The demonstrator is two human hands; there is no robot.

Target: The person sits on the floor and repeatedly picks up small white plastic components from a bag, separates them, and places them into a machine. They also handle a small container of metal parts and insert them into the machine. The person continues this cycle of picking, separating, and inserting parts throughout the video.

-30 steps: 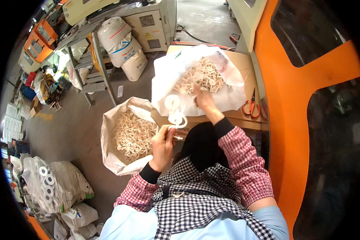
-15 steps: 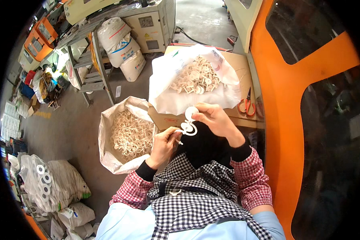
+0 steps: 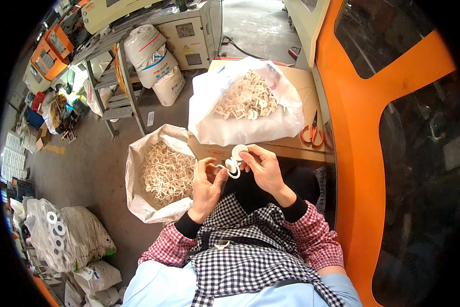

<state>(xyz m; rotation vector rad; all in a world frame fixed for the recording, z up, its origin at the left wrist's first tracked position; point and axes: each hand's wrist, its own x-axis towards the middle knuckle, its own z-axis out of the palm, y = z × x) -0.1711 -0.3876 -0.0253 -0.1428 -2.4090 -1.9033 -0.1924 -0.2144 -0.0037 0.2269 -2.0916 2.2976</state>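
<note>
Left hand (image 3: 207, 185) pinches white hooked part (image 3: 231, 166), right hand (image 3: 264, 167) pinches white disc (image 3: 238, 151) just beside it, both above lap (image 3: 246, 192), sack (image 3: 133, 187) of small hooks (image 3: 166, 176) at left.

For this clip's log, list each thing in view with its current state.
Left hand: pinching a curved white piece
Right hand: gripping a white disc
Woven sack: open, filled with curved pieces
White bag: open, holding disc-headed pieces
Red-handled scissors: lying down, unheld
Stacked sacks: piled up
</note>
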